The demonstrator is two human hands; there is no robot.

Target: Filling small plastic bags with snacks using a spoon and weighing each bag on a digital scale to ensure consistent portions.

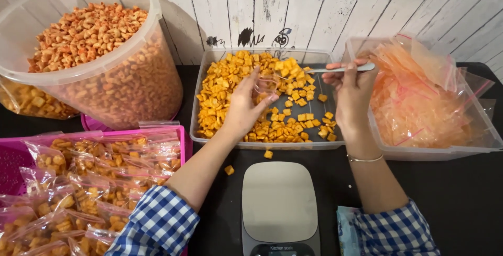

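My left hand (243, 106) holds a small clear plastic bag (266, 84) open over a clear rectangular tray (198, 104) of orange square crackers (225, 91). My right hand (352, 91) grips a metal spoon (343, 69), its handle pointing right and its bowl end reaching left toward the bag's mouth. Both hands hover above the tray. I cannot tell whether the spoon carries crackers.
A digital kitchen scale (279, 203) sits in front of the tray, two loose crackers (229, 170) beside it. A big clear tub (105, 57) of snacks stands back left. A pink basket (181, 135) of filled bags is at left, a bin (471, 148) of empty bags at right.
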